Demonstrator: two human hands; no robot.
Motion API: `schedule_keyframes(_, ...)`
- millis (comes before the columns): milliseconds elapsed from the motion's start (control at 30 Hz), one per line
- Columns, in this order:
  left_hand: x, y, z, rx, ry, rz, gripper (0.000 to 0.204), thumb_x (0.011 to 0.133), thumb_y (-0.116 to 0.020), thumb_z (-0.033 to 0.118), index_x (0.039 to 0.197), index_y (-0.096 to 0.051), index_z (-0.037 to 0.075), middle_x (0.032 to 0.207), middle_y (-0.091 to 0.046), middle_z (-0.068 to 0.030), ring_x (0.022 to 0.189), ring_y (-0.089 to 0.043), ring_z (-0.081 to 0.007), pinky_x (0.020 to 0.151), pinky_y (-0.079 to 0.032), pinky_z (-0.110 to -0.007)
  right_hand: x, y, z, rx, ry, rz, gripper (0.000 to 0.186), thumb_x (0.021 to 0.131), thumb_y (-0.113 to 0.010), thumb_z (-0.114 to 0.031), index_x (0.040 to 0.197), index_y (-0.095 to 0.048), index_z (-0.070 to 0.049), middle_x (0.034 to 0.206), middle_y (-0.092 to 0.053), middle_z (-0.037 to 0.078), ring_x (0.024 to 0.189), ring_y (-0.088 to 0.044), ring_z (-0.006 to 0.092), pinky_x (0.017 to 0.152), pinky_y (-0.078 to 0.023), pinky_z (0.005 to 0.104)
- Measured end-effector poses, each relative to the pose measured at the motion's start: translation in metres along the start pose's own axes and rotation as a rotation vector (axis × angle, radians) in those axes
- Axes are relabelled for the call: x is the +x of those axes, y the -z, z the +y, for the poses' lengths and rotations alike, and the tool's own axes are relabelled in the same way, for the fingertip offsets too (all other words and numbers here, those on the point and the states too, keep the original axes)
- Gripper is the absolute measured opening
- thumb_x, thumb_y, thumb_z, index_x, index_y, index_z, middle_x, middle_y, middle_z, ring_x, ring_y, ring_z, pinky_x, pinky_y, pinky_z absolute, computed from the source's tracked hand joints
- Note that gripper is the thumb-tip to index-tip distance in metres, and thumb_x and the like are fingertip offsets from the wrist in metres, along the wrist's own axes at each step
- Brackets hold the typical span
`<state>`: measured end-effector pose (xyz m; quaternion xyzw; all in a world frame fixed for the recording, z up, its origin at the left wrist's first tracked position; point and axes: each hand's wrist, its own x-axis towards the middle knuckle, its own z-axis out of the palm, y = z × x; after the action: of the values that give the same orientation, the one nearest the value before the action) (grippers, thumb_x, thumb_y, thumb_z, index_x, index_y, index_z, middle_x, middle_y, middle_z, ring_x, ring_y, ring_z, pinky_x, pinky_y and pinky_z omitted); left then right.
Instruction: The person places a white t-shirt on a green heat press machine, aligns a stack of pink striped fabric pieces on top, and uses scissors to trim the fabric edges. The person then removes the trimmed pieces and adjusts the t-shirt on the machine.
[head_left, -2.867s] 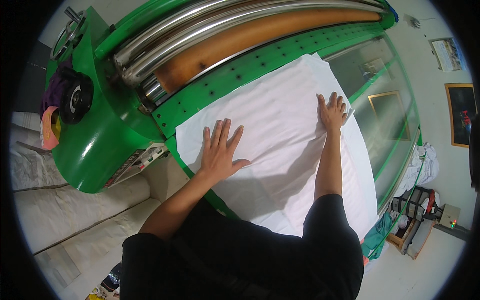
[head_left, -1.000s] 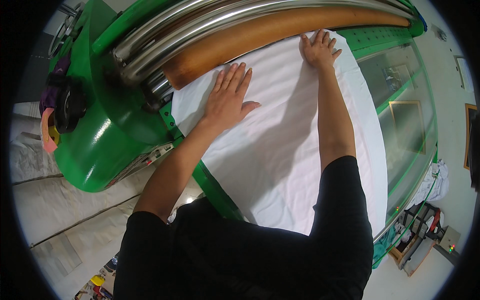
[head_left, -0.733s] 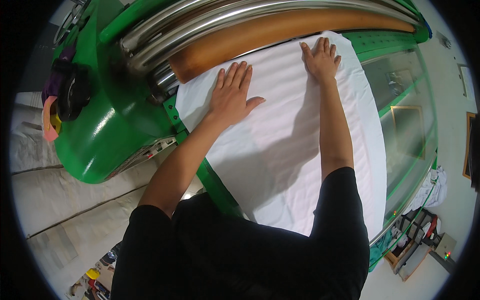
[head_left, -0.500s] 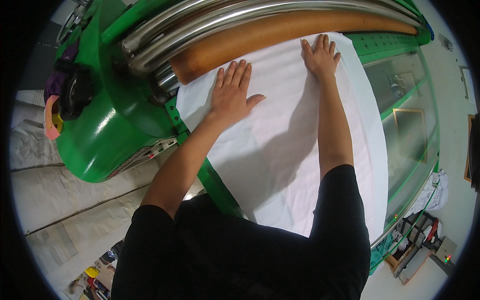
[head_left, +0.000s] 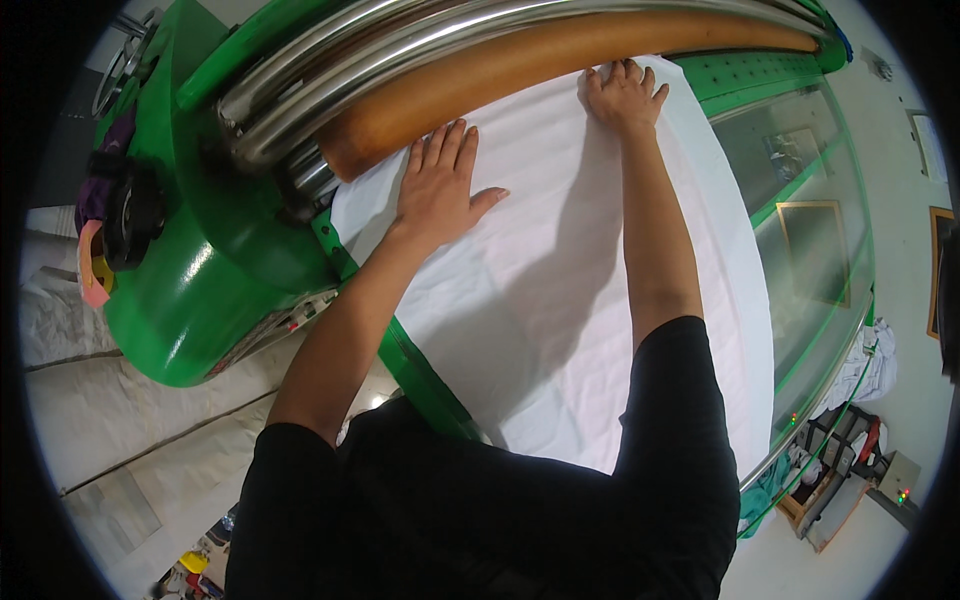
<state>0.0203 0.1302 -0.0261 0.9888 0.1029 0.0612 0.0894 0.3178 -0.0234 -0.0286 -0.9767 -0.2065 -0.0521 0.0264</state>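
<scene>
A wide white cloth (head_left: 540, 300) lies over the sloping bed of a green machine, its far edge against a long orange-brown roller (head_left: 450, 105). My left hand (head_left: 438, 190) rests flat on the cloth near its far left corner, thumb out and fingertips close to the roller. Farther right, my right hand (head_left: 625, 98) lies on the cloth's far edge with its fingers spread, the tips near the roller. Neither hand grips anything. Shadows of my arms fall across the cloth.
Shiny metal rollers (head_left: 400, 75) run above the brown one. A rounded green housing (head_left: 190, 270) stands at the left, with a black object (head_left: 135, 210) hung on it. A transparent panel in a green frame (head_left: 800, 210) borders the right. Pale padded covering (head_left: 150, 420) spreads at lower left.
My right hand has shifted slightly left along the cloth's far edge, fingers a little more bent. The left hand stays flat on the cloth. The whole view has turned slightly.
</scene>
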Motion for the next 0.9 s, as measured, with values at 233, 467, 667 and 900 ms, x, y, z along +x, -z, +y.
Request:
schedule_keyframes(233, 0.0, -0.006, 0.003, -0.014, -0.01, 0.038, 0.09, 0.099, -0.054, 0.064, 0.159, -0.035, -0.001, 0.168, -0.029, -0.021, 0.157, -0.024, -0.0364, 0.128, -0.016, -0.055, 0.014, -0.023, -0.003, 0.202, -0.168, 0.024, 0.093, 0.094, -0.043, -0.063, 0.167, -0.019, -0.01, 0.172, -0.027, 0.009, 0.158, -0.015, 0.0435, 0.124, -0.005, 0.0667)
schedule_keyframes(467, -0.008, -0.007, 0.001, -0.035, -0.026, 0.124, 0.088, 0.098, -0.059, 0.06, 0.157, -0.039, -0.002, 0.165, -0.034, -0.0216, 0.155, -0.028, -0.0367, 0.127, -0.02, -0.054, 0.013, 0.005, 0.006, 0.122, -0.065, -0.08, 0.103, 0.092, -0.042, -0.077, 0.167, -0.02, -0.009, 0.173, -0.024, 0.01, 0.159, -0.014, 0.0412, 0.123, -0.003, 0.0692)
schedule_keyframes(667, -0.007, -0.01, 0.004, -0.083, -0.049, 0.102, 0.084, 0.099, -0.057, 0.059, 0.153, -0.044, -0.004, 0.161, -0.042, -0.0201, 0.154, -0.032, -0.0345, 0.128, -0.021, -0.049, 0.017, -0.014, 0.035, 0.111, -0.029, -0.022, 0.105, 0.091, -0.042, -0.081, 0.165, -0.026, -0.009, 0.172, -0.025, 0.013, 0.159, -0.015, 0.0418, 0.122, -0.004, 0.0714)
schedule_keyframes(900, -0.009, -0.012, 0.004, 0.01, -0.016, 0.089, 0.086, 0.101, -0.052, 0.063, 0.154, -0.043, -0.004, 0.163, -0.041, -0.0194, 0.155, -0.031, -0.0333, 0.129, -0.017, -0.05, -0.058, 0.011, 0.045, 0.053, -0.024, -0.017, 0.096, 0.094, -0.042, -0.078, 0.164, -0.03, -0.014, 0.171, -0.027, 0.015, 0.158, -0.018, 0.0442, 0.12, -0.009, 0.0734)
